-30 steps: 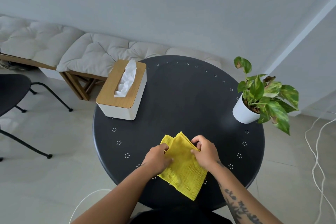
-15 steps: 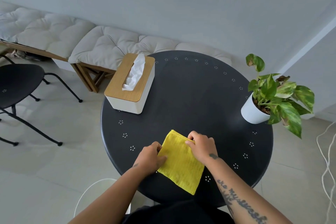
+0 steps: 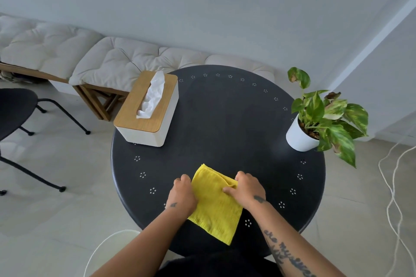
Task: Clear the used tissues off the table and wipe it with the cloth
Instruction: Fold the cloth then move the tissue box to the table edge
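Both our forearms angled inward over the near rim of the round dark table [image 3: 225, 123]. L hand [image 3: 182, 195], knuckles up, had its fingers curled tight on the left edge of the yellow cloth [image 3: 215, 207]. R hand [image 3: 248, 189] gripped the far-right corner w/ fingers bent over a fold, thumb flat on the fabric. Cloth lay folded on the table's near part, betw. both hands. Farther off: tissue box [image 3: 147, 111] at far left, potted plant [image 3: 326, 117] at the right rim. Beyond, a cushioned bench [image 3: 112, 63] along the wall.

One cloth [image 3: 213, 206], one table [image 3: 225, 123], one tissue box [image 3: 132, 117], one plant [image 3: 326, 117], perhaps three cushions [image 3: 117, 63]
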